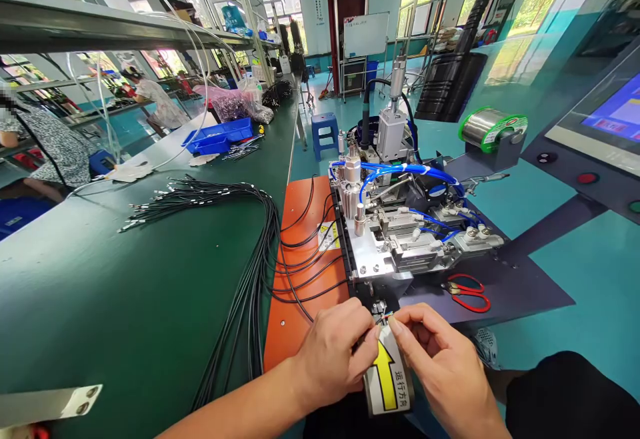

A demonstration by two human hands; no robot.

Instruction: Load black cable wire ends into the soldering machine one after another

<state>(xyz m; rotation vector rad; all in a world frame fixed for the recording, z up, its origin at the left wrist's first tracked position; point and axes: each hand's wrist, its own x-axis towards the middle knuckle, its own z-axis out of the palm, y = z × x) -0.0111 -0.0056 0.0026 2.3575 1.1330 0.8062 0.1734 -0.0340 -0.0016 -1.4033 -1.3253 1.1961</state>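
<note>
My left hand [345,342] is closed, with thumb and forefinger pinching a black cable close to its stripped end. Thin coloured wires [387,316] stick out of that end toward the right. At their tips my right hand [440,359] pinches with thumb and forefinger. Both hands are just in front of the machine [415,239], above a white label with a yellow arrow [385,379]. A bundle of black cables [260,252] lies to the left, and several of its strands run across the orange plate [300,219] to the machine's edge.
Red-handled scissors [470,292] lie on the dark machine base at right. Behind them a solder wire spool [493,127] sits on a bracket beside a screen panel [615,112]. Blue bins [220,134] stand on the green workbench [150,306]. Other people sit at far left.
</note>
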